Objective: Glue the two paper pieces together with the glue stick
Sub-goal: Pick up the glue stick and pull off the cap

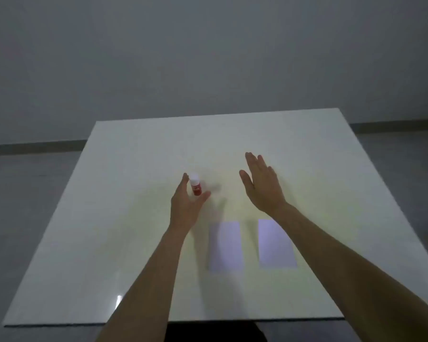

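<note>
Barely started from what I see: nearest me, the 2 paper pieces (251, 245) lie flat, apart, unglued. Further out, my left hand (187, 204) has its grip open around the capped glue stick (195, 185), not closed. Right hand (263, 186) hovers spread, empty. Tabletop (307, 149) beyond is unobstructed.

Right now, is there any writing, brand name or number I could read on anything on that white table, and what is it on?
Small red glue stick with a white cap: a pale label patch on its red body, too blurred and small to read.
Two pale rectangular paper pieces, left and right: blank, no print visible.
White table: no markings.
So nothing can be read here.
</note>
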Available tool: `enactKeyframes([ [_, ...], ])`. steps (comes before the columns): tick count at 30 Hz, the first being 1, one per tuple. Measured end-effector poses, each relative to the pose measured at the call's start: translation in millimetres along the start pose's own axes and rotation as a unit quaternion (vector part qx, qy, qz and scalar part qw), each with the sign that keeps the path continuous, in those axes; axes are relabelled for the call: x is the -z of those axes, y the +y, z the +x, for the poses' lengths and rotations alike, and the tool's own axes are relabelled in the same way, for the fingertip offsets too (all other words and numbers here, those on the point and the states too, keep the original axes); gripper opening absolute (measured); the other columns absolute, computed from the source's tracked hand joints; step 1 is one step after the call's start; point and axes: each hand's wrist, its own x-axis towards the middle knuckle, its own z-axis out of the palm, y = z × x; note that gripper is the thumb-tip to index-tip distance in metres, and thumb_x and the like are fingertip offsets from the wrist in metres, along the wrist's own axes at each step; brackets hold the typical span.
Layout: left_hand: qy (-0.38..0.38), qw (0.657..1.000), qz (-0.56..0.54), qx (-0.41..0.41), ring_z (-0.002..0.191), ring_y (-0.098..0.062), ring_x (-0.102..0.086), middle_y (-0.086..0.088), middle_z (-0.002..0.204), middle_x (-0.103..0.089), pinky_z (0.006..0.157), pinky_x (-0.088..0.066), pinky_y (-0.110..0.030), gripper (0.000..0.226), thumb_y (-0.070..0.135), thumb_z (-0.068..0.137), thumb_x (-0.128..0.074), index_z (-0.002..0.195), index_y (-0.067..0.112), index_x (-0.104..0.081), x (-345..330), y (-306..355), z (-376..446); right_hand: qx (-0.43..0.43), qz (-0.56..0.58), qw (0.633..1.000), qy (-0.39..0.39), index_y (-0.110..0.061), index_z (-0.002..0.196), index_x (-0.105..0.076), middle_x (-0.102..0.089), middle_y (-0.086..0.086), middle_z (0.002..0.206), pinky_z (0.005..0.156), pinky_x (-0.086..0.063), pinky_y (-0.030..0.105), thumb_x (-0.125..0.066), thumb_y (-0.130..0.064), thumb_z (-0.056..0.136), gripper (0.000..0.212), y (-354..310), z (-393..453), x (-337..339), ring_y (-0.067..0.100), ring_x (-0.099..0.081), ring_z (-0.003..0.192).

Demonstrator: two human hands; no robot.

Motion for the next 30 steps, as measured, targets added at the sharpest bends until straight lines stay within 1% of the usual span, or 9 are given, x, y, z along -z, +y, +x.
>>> enactKeyframes([
  [3, 0.069, 0.994, -0.028, -0.077, 0.093, -0.016, -0.061, 0.004, 0.094, -0.069, 0.083, -0.04, -0.022, 0.021, 0.022, 0.083, -0.067, 0.102, 0.014, -0.061, -10, -2, 4, 0.065, 0.018, 0.996, 0.055, -0.016, 0.147, -0.019, -0.023, 0.002, 0.157, 0.117, -0.01, 0.041, -0.028, -0.035, 0.099, 0.052, -5, 2, -10, 0.02, -0.013, 0.146],
  [6, 0.109, 0.985, -0.057, -0.117, 0.066, -0.006, -0.059, 0.001, 0.068, -0.067, 0.067, -0.041, -0.018, 0.011, 0.019, 0.083, -0.063, 0.083, 0.008, -0.063, -16, -3, 0, 0.131, 0.036, 0.987, 0.086, -0.018, 0.144, -0.031, -0.032, 0.005, 0.154, 0.117, -0.02, 0.042, -0.036, -0.031, 0.099, 0.048, -8, -10, -15, 0.021, -0.026, 0.143],
  [9, 0.12, 0.978, -0.105, -0.137, 0.074, 0.008, -0.063, 0.012, 0.079, -0.07, 0.067, -0.045, -0.009, 0.015, 0.02, 0.081, -0.067, 0.095, 0.015, -0.064, -19, 5, -19, 0.16, 0.087, 0.98, 0.078, -0.019, 0.135, -0.048, -0.043, 0.005, 0.146, 0.109, -0.034, 0.036, -0.047, -0.024, 0.096, 0.039, -7, -28, -12, 0.021, -0.044, 0.131],
  [12, 0.065, 0.964, -0.182, -0.18, 0.097, -0.01, -0.067, 0.016, 0.092, -0.07, 0.081, -0.054, -0.024, 0.024, 0.011, 0.079, -0.071, 0.098, 0.022, -0.063, -19, 15, -49, 0.155, 0.198, 0.966, 0.064, -0.019, 0.128, -0.056, -0.055, 0.001, 0.133, 0.092, -0.045, 0.017, -0.049, -0.023, 0.095, 0.034, -12, -50, -6, 0.017, -0.059, 0.106],
  [14, 0.043, 0.962, -0.17, -0.209, 0.089, -0.008, -0.069, 0.017, 0.084, -0.072, 0.079, -0.053, -0.02, 0.028, 0.01, 0.079, -0.07, 0.095, 0.032, -0.064, -17, 16, -65, 0.141, 0.228, 0.961, 0.072, -0.021, 0.124, -0.059, -0.06, -0.006, 0.121, 0.08, -0.042, 0.006, -0.046, -0.026, 0.096, 0.031, -12, -62, 0, 0.011, -0.059, 0.097],
  [17, 0.046, 0.962, -0.082, -0.256, 0.065, 0.003, -0.063, 0.016, 0.077, -0.068, 0.064, -0.047, -0.007, 0.035, 0.011, 0.078, -0.071, 0.106, 0.031, -0.067, -18, 16, -82, 0.095, 0.28, 0.952, 0.082, -0.018, 0.105, -0.067, -0.067, -0.008, 0.092, 0.065, -0.045, 0.019, -0.045, -0.039, 0.094, 0.032, -10, -74, 11, 0.007, -0.064, 0.068],
  [22, 0.08, 0.955, 0.008, -0.285, 0.068, 0.012, -0.06, 0.014, 0.078, -0.066, 0.067, -0.042, -0.001, 0.042, 0.013, 0.071, -0.079, 0.11, 0.015, -0.062, -18, 21, -92, 0.034, 0.272, 0.961, 0.031, -0.007, 0.071, -0.065, -0.061, -0.001, 0.041, 0.037, -0.041, 0.013, -0.045, -0.07, 0.078, 0.067, -18, -78, 25, 0.012, -0.048, 0.03],
  [26, 0.089, 0.937, 0.066, -0.331, 0.067, 0.004, -0.062, 0.01, 0.083, -0.073, 0.066, -0.049, -0.015, 0.04, 0.013, 0.072, -0.078, 0.103, 0.014, -0.053, -18, 28, -93, 0.047, 0.221, 0.974, -0.034, -0.009, 0.066, -0.059, -0.06, 0.001, 0.044, 0.04, -0.041, 0.016, -0.055, -0.06, 0.079, 0.053, -19, -79, 21, 0.013, -0.046, 0.031],
  [30, 0.088, 0.919, 0.106, -0.37, 0.074, -0.018, -0.067, 0.001, 0.085, -0.076, 0.068, -0.053, -0.036, 0.036, 0.019, 0.076, -0.076, 0.101, 0.009, -0.053, -21, 34, -91, 0.14, 0.248, 0.955, -0.082, -0.016, 0.083, -0.056, -0.067, 0.008, 0.077, 0.052, -0.047, 0.027, -0.067, -0.026, 0.082, 0.014, -5, -76, 30, 0.014, -0.059, 0.057],
])
